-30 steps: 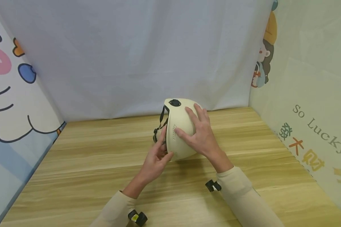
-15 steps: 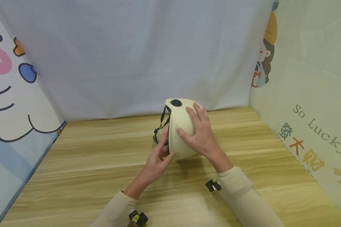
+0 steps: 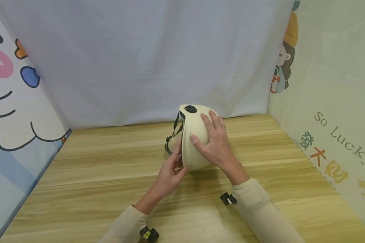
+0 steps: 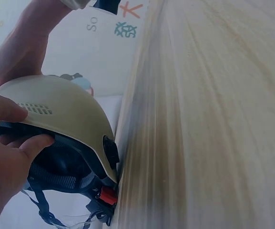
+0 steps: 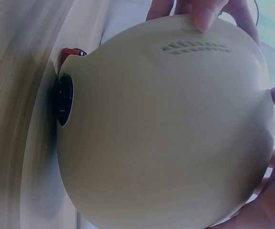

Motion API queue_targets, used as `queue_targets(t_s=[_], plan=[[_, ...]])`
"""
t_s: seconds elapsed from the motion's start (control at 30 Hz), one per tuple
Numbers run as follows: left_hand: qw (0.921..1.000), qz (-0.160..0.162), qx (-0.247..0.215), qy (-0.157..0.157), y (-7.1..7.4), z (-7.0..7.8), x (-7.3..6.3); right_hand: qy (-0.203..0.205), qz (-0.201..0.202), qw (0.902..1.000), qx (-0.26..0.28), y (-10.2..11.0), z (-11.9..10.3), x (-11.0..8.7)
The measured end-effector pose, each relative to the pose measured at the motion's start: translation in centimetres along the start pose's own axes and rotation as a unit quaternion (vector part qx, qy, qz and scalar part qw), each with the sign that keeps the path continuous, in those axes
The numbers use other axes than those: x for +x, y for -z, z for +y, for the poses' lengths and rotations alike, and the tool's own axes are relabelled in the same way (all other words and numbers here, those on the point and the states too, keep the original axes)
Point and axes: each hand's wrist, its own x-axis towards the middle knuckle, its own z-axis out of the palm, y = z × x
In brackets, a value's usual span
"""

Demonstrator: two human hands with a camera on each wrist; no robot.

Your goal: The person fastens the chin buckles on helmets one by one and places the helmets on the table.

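Observation:
A cream helmet [image 3: 197, 153] stands on its side on the wooden table, its hollow facing left in the head view. My left hand [image 3: 169, 177] pinches the lower rim, thumb outside on the shell and fingers inside the hollow. Spread over the dome from the right, my right hand [image 3: 216, 145] grips the shell with curved fingers, its thumb near the row of vent holes [image 3: 190, 140]. A round black fitting [image 3: 190, 109] shows on the upper side. Black chin straps [image 3: 170, 138] hang from the opening. In the left wrist view a red buckle [image 4: 107, 195] lies close to the tabletop.
The wood-grain table [image 3: 94, 175] ends at a pale hanging cloth [image 3: 140, 67] behind the helmet. Printed panels flank it, a cartoon pig [image 3: 12, 101] at left and lettering [image 3: 340, 141] at right. Small black cameras [image 3: 228, 198] sit at both wrists.
The helmet's rim and the left hand have shifted slightly to the right in the head view. The right hand stays nearly in place on the dome.

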Motion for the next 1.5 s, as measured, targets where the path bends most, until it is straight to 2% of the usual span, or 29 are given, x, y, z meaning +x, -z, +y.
queue_targets(t_s=[0.17, 0.37, 0.53, 0.8, 1.1, 1.33, 1.43, 1.5], plan=[[1.0000, 0.004, 0.000, 0.002, -0.1, -0.2, -0.1, 0.000, -0.002, 0.9999, -0.015, 0.0, 0.0, 0.0], [0.9999, 0.001, 0.006, -0.014, -0.1, -0.5, -0.1, 0.010, -0.005, 0.9998, -0.015, 0.0, -0.1, 0.1], [0.9997, -0.009, -0.008, -0.019, -0.2, -0.5, 0.0, -0.006, -0.014, 0.9998, -0.010, 0.0, -0.1, 0.0], [0.9997, -0.017, -0.005, -0.014, -0.5, -0.3, 0.0, -0.027, -0.018, 0.9994, -0.012, -0.2, -0.2, 0.0], [0.9997, -0.014, -0.007, -0.019, -0.5, -0.4, 0.0, -0.057, -0.024, 0.9980, -0.011, -0.1, -0.2, -0.1], [0.9998, 0.004, 0.009, -0.019, -0.5, -2.9, 0.1, -0.043, -0.020, 0.9989, -0.003, 0.1, -0.1, -0.1], [0.9993, 0.009, 0.025, -0.025, -0.5, -3.1, 0.1, -0.038, -0.022, 0.9990, 0.002, 0.2, -0.1, 0.0], [0.9989, 0.012, 0.032, -0.031, -0.5, -2.7, 0.1, -0.037, -0.023, 0.9990, 0.003, 0.2, 0.0, 0.0]])
